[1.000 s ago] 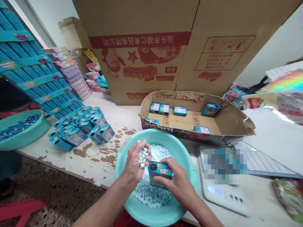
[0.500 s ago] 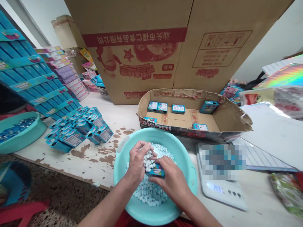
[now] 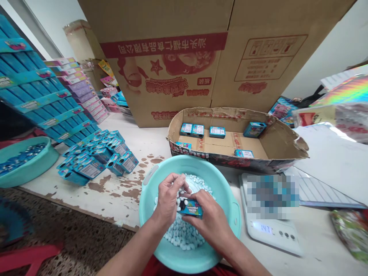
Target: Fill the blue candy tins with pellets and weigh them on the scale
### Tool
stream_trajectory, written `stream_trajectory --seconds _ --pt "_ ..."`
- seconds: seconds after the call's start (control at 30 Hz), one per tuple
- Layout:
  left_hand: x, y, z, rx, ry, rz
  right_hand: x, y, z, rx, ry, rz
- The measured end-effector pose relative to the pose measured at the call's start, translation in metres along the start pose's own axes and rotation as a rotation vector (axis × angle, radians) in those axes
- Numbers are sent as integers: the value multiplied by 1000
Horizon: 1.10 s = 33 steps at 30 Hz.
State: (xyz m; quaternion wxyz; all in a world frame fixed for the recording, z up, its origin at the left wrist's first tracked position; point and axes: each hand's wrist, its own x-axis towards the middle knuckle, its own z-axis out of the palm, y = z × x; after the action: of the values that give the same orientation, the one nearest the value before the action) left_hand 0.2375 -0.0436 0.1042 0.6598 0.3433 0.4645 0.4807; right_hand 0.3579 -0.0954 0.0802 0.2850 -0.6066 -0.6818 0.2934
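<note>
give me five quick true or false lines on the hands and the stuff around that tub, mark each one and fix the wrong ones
1. The right hand holds a small blue box over the turquoise tub. True.
2. The left hand holds nothing. False: it holds white pieces close to the box.
3. The white scale stands to the right of the tub in the picture. True.
4. The cardboard tray behind the tub holds only pink boxes. False: the boxes in it are blue.
5. White pieces also lie inside the tub. True.
</note>
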Motion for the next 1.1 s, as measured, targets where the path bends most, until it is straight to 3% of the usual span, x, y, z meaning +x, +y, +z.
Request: stream_trajectory --seconds 0.37,0.87,1.0,1.1 --pt "-7 -2 0 91 41 96 3 1 0 130 60 -10" --pt "-12 2 8 124 3 108 1 5 1 245 96 -22" --pt "-15 0 11 109 -69 120 1 7 1 242 80 3" --pt "-10 4 5 111 -50 131 -1 11 -6 256 88 38"
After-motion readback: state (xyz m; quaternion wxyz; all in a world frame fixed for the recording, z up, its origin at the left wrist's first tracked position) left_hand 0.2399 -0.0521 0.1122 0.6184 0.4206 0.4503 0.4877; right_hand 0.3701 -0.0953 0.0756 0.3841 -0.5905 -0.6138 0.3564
